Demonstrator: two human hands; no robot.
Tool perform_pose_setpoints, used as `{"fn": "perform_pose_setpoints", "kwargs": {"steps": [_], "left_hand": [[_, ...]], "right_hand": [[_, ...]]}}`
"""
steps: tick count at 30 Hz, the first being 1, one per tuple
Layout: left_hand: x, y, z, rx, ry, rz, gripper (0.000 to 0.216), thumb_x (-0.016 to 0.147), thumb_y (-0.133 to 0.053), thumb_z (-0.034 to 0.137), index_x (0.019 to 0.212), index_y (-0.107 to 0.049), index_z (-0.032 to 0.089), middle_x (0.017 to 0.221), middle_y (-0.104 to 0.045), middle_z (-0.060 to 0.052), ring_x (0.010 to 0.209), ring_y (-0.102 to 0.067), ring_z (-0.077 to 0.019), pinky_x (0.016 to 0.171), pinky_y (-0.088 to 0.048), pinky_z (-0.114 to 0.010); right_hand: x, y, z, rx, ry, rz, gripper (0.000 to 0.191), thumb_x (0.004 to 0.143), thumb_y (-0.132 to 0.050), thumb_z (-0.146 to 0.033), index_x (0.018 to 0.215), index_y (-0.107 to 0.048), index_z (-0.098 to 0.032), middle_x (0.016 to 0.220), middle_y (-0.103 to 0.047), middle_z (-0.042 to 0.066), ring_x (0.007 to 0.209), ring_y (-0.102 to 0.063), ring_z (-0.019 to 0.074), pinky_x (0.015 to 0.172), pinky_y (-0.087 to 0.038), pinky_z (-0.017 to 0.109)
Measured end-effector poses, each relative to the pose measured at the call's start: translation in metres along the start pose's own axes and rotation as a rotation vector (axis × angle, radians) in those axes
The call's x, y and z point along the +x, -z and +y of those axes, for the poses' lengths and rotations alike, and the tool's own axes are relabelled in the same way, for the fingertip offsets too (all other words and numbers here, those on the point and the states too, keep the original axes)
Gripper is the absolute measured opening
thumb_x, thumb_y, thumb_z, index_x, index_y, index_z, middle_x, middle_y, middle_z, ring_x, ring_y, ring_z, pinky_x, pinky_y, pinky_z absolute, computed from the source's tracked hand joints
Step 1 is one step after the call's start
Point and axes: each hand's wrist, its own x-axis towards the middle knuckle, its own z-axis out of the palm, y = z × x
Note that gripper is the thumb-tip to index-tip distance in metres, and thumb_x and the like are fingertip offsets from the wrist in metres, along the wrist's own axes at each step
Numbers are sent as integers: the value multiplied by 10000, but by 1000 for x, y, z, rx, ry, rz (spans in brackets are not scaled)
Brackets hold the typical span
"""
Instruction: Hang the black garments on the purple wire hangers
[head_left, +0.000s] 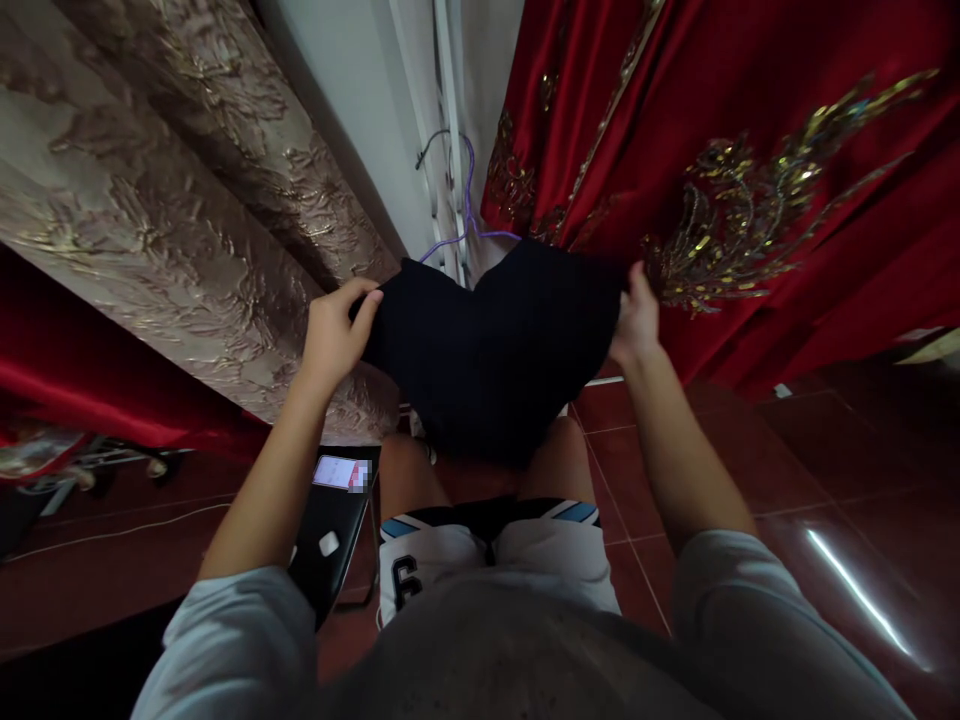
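Observation:
A dark, nearly black top (487, 350) with a dipped neckline spreads out in front of me on a purple wire hanger (471, 190). The hanger's hook is up beside white upright poles; whether it rests on anything I cannot tell. My left hand (339, 325) pinches the garment's left edge near the sleeve, thumb on top. At the opposite edge, my right hand (637, 318) grips the cloth, its fingers partly behind it and slightly blurred. The garment's lower part hangs above my knees.
A patterned beige curtain (247, 220) hangs at left, red sequinned cloth (720, 120) at right. White poles (442, 80) stand between them. On a black bench (315, 570) beside my left leg lie a phone (337, 471) and a small white case (329, 543). The floor (735, 480) is red tile.

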Motion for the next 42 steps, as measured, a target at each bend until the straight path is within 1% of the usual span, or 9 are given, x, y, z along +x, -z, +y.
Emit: {"fn": "perform_pose_setpoints", "kwargs": {"steps": [6,15,17,22,27,30,34,37,42], "left_hand": [[-2,4,33,-36,-26,165,307,1023,-530,427,1139,-736,230,1165,-749,-78,1135,-680,-252,1078,-497,-432],[-9,-2,79,-328,-14,130,430,1054,-431,544,1318,-612,257,1287,-695,-98,1237,-657,-261,1062,-542,-448],[-13,-6,91,-516,20,-13,518,1048,-389,604,1376,-566,246,1245,-714,-114,1142,-700,-235,994,-571,-414],[-27,11,115,-898,325,-380,415,997,-512,532,1266,-587,225,798,-636,-35,588,-593,-132,560,-515,-286],[-51,51,101,-891,542,-841,257,904,-642,384,1122,-628,250,584,-332,71,414,-238,-69,377,-184,-224],[-49,74,76,-724,448,-867,244,948,-579,426,1072,-701,255,544,-339,52,415,-275,-88,372,-187,-241],[-32,81,36,-497,325,-694,270,949,-600,473,1027,-770,279,527,-453,9,424,-377,-119,397,-274,-263],[-21,68,17,-327,208,-268,294,919,-653,486,1065,-737,245,688,-641,-33,607,-598,-172,569,-497,-310],[-30,44,26,23,10,510,317,1013,-521,482,1176,-634,236,1162,-663,-84,1105,-648,-237,960,-553,-440]], "right_hand": [[20,34,-20,277,-50,182,448,715,-789,-630,803,-646,-215,746,-695,83,888,-716,282,778,-556,440],[-34,4,-55,322,155,622,319,876,-689,-541,921,-676,-226,936,-658,54,865,-654,194,900,-529,358],[-75,-21,-61,100,314,413,262,975,-593,-506,976,-691,-263,904,-647,26,875,-649,195,839,-532,329],[-113,-66,-60,-115,720,-756,406,975,-563,-584,1202,-686,-271,1145,-685,96,1085,-667,259,934,-568,391],[-60,-61,-31,-323,414,-319,635,928,-659,-562,1497,-499,-330,1536,-479,132,1465,-427,325,1226,-350,555],[-34,-61,-12,-310,334,-377,795,899,-668,-613,1580,-388,-314,1684,-279,127,1582,-239,325,1270,-268,559],[-17,-73,-7,-97,196,-468,506,934,-594,-621,1250,-640,-229,1202,-665,98,1119,-642,233,954,-540,376],[-4,-77,-22,20,32,-494,492,891,-607,-674,813,-621,-188,709,-551,0,642,-523,129,596,-448,259],[36,-62,-56,171,89,9,443,855,-658,-654,863,-628,-212,767,-588,6,713,-581,142,652,-474,272]]}}
